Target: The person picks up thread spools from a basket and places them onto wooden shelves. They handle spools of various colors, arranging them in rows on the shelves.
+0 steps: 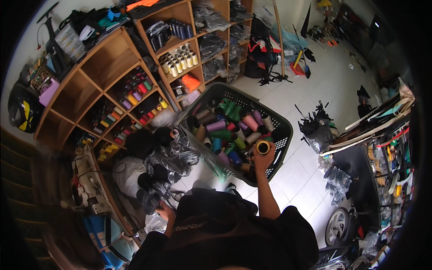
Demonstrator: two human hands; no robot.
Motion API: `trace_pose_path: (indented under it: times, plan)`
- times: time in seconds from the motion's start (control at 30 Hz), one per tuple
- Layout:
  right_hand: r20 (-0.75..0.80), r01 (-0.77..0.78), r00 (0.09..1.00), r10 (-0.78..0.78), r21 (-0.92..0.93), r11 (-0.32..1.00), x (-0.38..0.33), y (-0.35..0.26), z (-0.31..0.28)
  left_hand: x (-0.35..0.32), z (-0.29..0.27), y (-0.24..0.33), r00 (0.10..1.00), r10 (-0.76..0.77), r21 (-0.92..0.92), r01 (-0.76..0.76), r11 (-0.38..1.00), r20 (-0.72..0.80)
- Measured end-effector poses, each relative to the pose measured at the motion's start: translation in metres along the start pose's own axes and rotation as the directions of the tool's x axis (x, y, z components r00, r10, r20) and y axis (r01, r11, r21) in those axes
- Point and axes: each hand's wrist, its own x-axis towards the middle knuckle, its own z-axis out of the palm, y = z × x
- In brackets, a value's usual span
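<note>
My right hand (263,159) is closed around a thread cone (263,147) with a yellowish rim and a dark core, held over the right side of a large dark plastic basket (282,130). The basket holds many thread cones, among them a pink cone (250,122), a purple cone (217,126) and green cones (230,110). At the lower left, my left hand (165,211) reaches beside a black, plastic-wrapped bundle (148,200) and seems to touch it. Its fingers are small and partly hidden, so its grip is unclear.
Wooden shelves (83,72) with coloured thread cones and bagged goods stand behind and left of the basket. A sewing machine (92,198) is at the left. Black bagged items (317,128) lie on the tiled floor, and a wheel (337,226) stands at the lower right.
</note>
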Motion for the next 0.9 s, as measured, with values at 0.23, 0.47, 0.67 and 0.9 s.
trace_pose_path:
  times: [0.23,0.47,0.67,0.9]
  plan:
    - [-0.136,-0.208,0.971,0.198,-0.059,0.976,-0.002,-0.020,-0.019,0.028,-0.013,-0.042,0.985,-0.156,-0.108,0.147,0.983,-0.074]
    - [0.041,-0.271,0.962,0.269,0.048,0.961,-0.071,-0.079,0.040,0.132,-0.007,-0.094,0.974,0.129,-0.474,-0.026,0.880,0.187]
    - [0.226,-0.166,0.965,0.133,0.138,0.976,-0.111,-0.131,0.070,0.149,-0.021,-0.066,0.919,0.152,-0.599,0.105,0.794,0.363]
    - [0.413,-0.259,0.884,0.220,0.039,0.965,-0.136,-0.149,0.093,0.155,-0.036,-0.083,0.937,-0.016,-0.694,0.270,0.668,0.350]
